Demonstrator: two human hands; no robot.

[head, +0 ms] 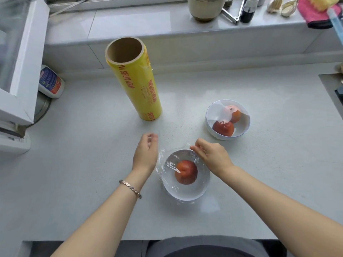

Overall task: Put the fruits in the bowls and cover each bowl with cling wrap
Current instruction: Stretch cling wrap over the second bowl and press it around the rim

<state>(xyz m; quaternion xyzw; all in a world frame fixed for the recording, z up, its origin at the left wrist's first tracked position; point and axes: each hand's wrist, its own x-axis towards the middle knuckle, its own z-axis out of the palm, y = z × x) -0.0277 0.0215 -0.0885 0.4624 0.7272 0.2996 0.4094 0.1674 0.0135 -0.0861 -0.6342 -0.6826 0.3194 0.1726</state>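
White counter, seen from above; a raised sill runs along its back edge.

Two white bowls are counted. The near bowl sits at the middle of the counter toward the front edge, and one red-orange fruit lies in it. A crinkled film is draped over this bowl, bunched loose at its left rim. The far bowl is set further back and to the right, apart from the near one. Two fruits are held in it, a red fruit at the front and a paler fruit behind, touching. A second film is stretched over that bowl, shown by glare.

One wrap roll, yellow with red print, is stood upright toward the back edge, left of centre.

The right hand is held over the far rim of the near bowl, and the film edge is pinched between its fingertips. The left hand is held just beside the bowl's left rim with fingers curled and blurred; whether film is gripped cannot be told. One bracelet is worn on the left wrist.

One plastic bottle is laid at the back left corner. On the sill are seen one pot, one dark bottle, garlic and one pink cloth.
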